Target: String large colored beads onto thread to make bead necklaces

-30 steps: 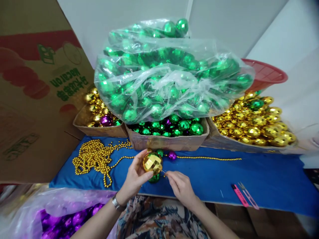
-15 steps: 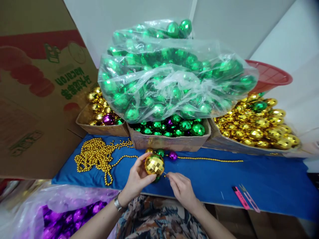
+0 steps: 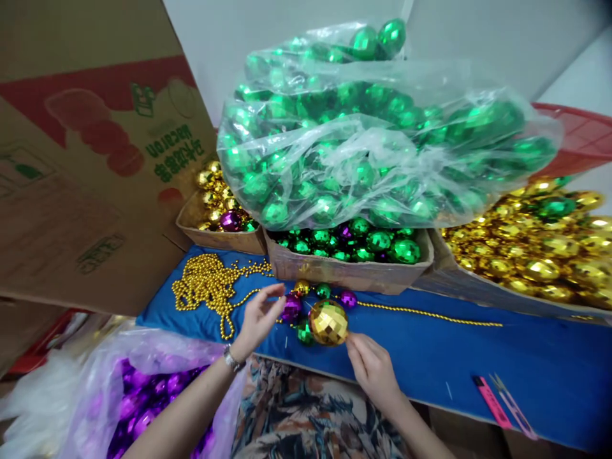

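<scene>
Left hand (image 3: 261,319) has been taken off the large gold faceted ball (image 3: 328,322) since half a second ago, and the view has been shifted so that everything sits further right, with the purple faceted ball (image 3: 291,308) uncovered. Left to right: printed cardboard carton (image 3: 57,236) at the far left; plastic bag (image 3: 90,395) of purple balls below it; gold bead string (image 3: 205,287) heaped on blue cloth (image 3: 406,357), in front of the small cardboard tray (image 3: 220,237). Left thumb and fingers are spread, nothing seen gripped; the purple ball is just beside the fingertips, contact can't be told. Lower green ball (image 3: 305,331) is partly covered by the gold one, which is located between the hands, in front of the middle cardboard tray (image 3: 349,275). Right hand (image 3: 375,366) is pinched closed at the gold ball's lower right edge; whether the ball itself or something thin is gripped can't be told. Straight gold bead strand (image 3: 430,312) is laid rightward from the second purple ball (image 3: 349,299). Pink cutter (image 3: 492,401) and thread snips (image 3: 514,408) are placed side by side, far right.
</scene>
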Demonstrator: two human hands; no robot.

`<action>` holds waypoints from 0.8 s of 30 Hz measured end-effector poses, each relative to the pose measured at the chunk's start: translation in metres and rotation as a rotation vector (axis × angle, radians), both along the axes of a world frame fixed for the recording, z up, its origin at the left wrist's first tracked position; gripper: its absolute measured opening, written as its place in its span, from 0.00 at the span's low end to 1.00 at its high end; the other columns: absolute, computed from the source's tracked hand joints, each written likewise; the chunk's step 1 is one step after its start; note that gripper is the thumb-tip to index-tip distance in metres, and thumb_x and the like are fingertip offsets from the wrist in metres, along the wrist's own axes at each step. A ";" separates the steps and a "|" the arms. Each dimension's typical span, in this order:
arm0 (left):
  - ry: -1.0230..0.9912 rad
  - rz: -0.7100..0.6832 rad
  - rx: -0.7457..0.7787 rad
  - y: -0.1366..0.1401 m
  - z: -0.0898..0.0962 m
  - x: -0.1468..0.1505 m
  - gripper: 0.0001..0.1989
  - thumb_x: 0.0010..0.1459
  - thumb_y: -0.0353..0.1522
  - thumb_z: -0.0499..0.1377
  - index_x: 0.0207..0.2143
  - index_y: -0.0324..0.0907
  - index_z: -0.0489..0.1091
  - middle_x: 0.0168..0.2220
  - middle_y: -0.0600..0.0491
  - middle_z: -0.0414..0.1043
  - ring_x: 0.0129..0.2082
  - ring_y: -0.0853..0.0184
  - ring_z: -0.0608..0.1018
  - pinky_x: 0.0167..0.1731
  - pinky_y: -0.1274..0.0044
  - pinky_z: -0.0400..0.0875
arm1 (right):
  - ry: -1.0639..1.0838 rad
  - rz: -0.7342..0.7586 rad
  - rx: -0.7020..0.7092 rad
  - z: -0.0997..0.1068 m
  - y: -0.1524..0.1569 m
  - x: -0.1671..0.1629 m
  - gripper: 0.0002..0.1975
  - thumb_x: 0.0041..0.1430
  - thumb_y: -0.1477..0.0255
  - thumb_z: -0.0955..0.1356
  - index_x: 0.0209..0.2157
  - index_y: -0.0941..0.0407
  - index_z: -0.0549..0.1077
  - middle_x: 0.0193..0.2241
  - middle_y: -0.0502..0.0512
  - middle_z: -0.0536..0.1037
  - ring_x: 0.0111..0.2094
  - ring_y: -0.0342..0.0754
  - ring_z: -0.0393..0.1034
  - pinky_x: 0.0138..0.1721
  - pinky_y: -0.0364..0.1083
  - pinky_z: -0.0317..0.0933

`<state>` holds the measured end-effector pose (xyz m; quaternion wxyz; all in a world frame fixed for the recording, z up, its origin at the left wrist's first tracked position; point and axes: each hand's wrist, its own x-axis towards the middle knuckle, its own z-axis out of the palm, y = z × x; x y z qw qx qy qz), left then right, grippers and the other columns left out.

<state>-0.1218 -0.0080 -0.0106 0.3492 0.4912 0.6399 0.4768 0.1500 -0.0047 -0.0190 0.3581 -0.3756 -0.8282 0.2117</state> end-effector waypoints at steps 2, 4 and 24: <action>0.274 0.171 -0.076 0.013 -0.015 -0.036 0.16 0.59 0.39 0.55 0.45 0.40 0.71 0.44 0.45 0.75 0.43 0.60 0.77 0.45 0.71 0.70 | 0.001 -0.003 -0.005 -0.002 -0.001 0.004 0.10 0.67 0.76 0.58 0.36 0.55 0.69 0.28 0.53 0.75 0.28 0.46 0.70 0.29 0.44 0.63; 0.358 0.239 -0.127 0.028 -0.029 -0.068 0.12 0.57 0.36 0.55 0.40 0.38 0.72 0.41 0.44 0.75 0.43 0.58 0.76 0.46 0.69 0.68 | 0.008 -0.005 0.005 -0.004 -0.001 0.005 0.09 0.67 0.76 0.59 0.38 0.55 0.69 0.29 0.53 0.76 0.29 0.46 0.71 0.30 0.44 0.64; -0.448 0.150 -0.133 0.029 0.007 -0.020 0.18 0.48 0.41 0.64 0.39 0.40 0.72 0.33 0.50 0.75 0.32 0.67 0.76 0.31 0.77 0.70 | -0.092 0.000 -0.015 0.002 -0.006 -0.003 0.11 0.68 0.76 0.57 0.37 0.56 0.69 0.28 0.54 0.75 0.30 0.46 0.70 0.32 0.44 0.63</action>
